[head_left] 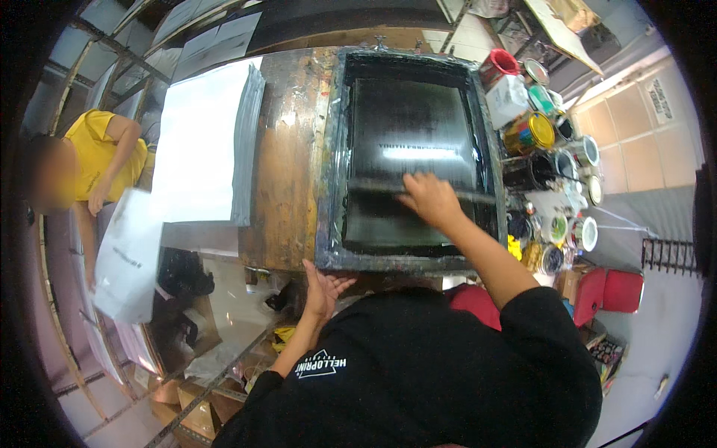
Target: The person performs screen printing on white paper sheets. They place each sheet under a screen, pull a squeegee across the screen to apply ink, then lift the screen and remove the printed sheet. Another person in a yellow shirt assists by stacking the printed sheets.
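A screen-printing frame with dark, inky borders lies flat on the wooden table in front of me. Over its dark mesh, my right hand is closed on a squeegee, a long dark bar lying crosswise and somewhat blurred. Beyond the bar, the mesh shows a faint line of lettering and a bright glare streak. My left hand is at the frame's near left corner, palm turned up and fingers spread, holding nothing. Whether its thumb touches the corner I cannot tell.
Left of the frame, a tall stack of white paper stands on the wooden table. A person in a yellow shirt holds a printed sheet beside it. Ink cans and jars crowd the right side, near a red chair.
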### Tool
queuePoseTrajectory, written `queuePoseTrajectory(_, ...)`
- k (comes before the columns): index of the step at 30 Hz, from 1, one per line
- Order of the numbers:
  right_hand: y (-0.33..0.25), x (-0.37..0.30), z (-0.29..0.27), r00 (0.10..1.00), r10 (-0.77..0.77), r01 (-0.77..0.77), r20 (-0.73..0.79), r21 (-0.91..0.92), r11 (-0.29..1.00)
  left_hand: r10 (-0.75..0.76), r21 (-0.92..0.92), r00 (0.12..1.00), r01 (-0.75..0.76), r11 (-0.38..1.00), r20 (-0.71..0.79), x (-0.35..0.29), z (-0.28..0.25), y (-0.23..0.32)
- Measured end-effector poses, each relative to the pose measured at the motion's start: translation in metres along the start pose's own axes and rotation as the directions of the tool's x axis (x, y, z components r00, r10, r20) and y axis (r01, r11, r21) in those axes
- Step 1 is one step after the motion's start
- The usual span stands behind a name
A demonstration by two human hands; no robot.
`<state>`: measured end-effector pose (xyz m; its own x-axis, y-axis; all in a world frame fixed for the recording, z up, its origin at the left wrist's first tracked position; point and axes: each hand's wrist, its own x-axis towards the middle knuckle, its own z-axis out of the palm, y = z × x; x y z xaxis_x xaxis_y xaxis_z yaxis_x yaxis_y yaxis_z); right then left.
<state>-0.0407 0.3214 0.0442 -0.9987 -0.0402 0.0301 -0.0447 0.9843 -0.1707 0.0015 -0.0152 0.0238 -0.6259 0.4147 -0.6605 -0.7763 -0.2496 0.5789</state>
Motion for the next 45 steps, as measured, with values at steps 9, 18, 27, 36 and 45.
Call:
queuePoseTrajectory(9, -0.093, -0.04, -0.191, 0.918, -0.049, 0.014, -0.393, -0.092, 0.996, 0.402, -0.187, 0.657, -0.375, 0.908, 0.638, -0.036, 0.057, 0.108)
queuePoseTrajectory(18, -0.065, 0.033, -0.256, 0.748, -0.137, -0.011, -0.649, -0.22, 0.976, 0.446, 0.813, 0.712, -0.308, -0.494, 0.541, 0.069, 0.044, -0.018)
queuePoseTrajectory(27, -0.056, 0.082, -0.329, 0.799, -0.057, 0.029, -0.599, -0.056, 0.998, 0.289, 0.833, 0.836, -0.304, -0.463, 0.466, 0.085, 0.053, -0.04)
queuePoseTrajectory(36, -0.047, 0.118, -0.341, 0.698, -0.047, -0.071, -0.715, -0.133, 0.989, 0.779, 0.752, 0.361, -0.627, -0.205, 0.513, 0.072, 0.114, 0.106)
queuePoseTrajectory(45, -0.023, 0.103, -0.317, 0.762, -0.06, -0.022, -0.644, -0.119, 0.993, 0.75, 0.937, 0.655, -0.31, 0.163, 0.086, -0.003, -0.116, 0.32)
